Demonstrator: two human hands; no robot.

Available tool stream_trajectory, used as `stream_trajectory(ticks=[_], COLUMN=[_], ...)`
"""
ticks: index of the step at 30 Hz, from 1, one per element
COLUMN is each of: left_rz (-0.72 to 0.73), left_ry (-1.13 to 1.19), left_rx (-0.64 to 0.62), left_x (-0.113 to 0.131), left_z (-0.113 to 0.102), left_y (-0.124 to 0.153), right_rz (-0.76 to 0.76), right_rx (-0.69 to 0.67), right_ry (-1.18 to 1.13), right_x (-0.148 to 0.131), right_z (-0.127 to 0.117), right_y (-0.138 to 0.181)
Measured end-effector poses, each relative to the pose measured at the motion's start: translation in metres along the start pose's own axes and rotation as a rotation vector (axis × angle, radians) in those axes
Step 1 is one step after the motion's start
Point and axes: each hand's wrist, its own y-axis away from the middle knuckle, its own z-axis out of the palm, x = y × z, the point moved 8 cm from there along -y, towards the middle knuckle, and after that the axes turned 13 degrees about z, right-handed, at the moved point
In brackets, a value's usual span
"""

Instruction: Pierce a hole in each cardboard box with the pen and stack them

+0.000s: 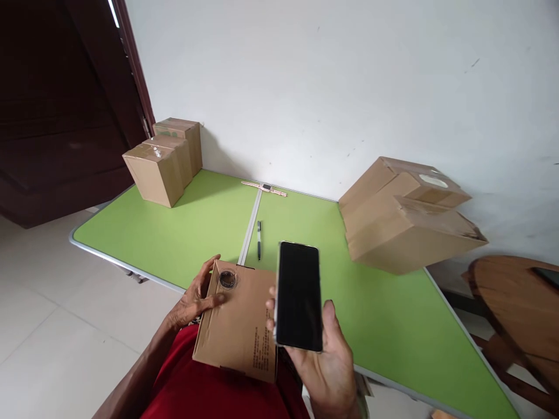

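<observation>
My left hand [198, 299] grips the left side of a cardboard box [240, 320], its thumb lying on the top face. That face carries a dark scribbled circle near the far left corner and printed text near the right edge. My right hand [325, 364] holds a smartphone [299, 297] with a dark screen, fingers along its left side and thumb at its right. The phone is raised beside the box and covers part of its right edge. Beyond them on the green table lie a pen [259, 240] and a smartwatch with a pink strap [265, 187].
Several cardboard boxes [157, 166] stand at the table's back left. More boxes [406, 215] lean at the right against the white wall. The green folding table [209, 215] has a metal rim and centre seam. A round wooden stool [515, 314] stands at the right; a dark door is on the left.
</observation>
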Motion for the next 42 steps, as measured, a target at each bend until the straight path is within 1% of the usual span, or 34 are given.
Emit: stream_trajectory(ticks=[2, 5, 7, 9, 11, 14, 19, 22, 25, 27, 29, 32, 36, 39, 42], left_rz=[0.02, 0.088, 0.132, 0.159, 0.165, 0.152, 0.12, 0.141, 0.143, 0.093, 0.041, 0.019, 0.018, 0.02, 0.009], left_ry=[-0.012, -0.043, -0.031, 0.002, 0.019, 0.029, 0.072, 0.068, 0.036, 0.013, 0.007, 0.01, -0.018, -0.04, -0.044], left_rx=[-0.005, -0.007, -0.01, -0.005, 0.012, 0.034, 0.022, 0.011, 0.007, 0.005, 0.003, 0.008, 0.023, 0.029, 0.018], left_x=[0.001, 0.001, 0.0, -0.003, -0.006, -0.008, -0.005, -0.001, 0.001, -0.002, -0.004, -0.003, 0.0, 0.0, 0.0], left_z=[0.0, -0.001, -0.002, -0.004, -0.005, -0.006, -0.001, 0.001, -0.001, -0.002, -0.003, -0.003, -0.005, -0.006, -0.005], left_y=[-0.001, -0.003, -0.003, -0.003, -0.001, 0.0, -0.001, -0.002, -0.003, -0.002, -0.001, 0.0, 0.0, -0.001, -0.002], right_rz=[0.092, 0.158, 0.181, 0.208, 0.227, 0.242, 0.237, 0.218, 0.176, 0.137, 0.083, -0.052, -0.277, -0.355, -0.424], right_rx=[-0.076, -0.139, -0.153, -0.153, -0.151, -0.16, -0.146, -0.115, -0.089, -0.061, -0.018, 0.073, 0.281, 0.444, 0.62], right_ry=[0.006, 0.042, 0.04, 0.024, 0.006, -0.005, 0.019, 0.042, 0.056, 0.057, 0.056, 0.072, 0.198, 0.312, 0.358], right_x=[0.025, 0.06, 0.078, 0.09, 0.096, 0.099, 0.099, 0.098, 0.088, 0.074, 0.055, 0.016, -0.038, -0.066, -0.087], right_z=[0.02, 0.039, 0.043, 0.042, 0.039, 0.038, 0.038, 0.036, 0.031, 0.024, 0.012, -0.012, -0.051, -0.081, -0.11], right_y=[-0.009, -0.026, -0.036, -0.041, -0.044, -0.044, -0.046, -0.046, -0.043, -0.038, -0.03, -0.017, -0.008, -0.015, -0.026])
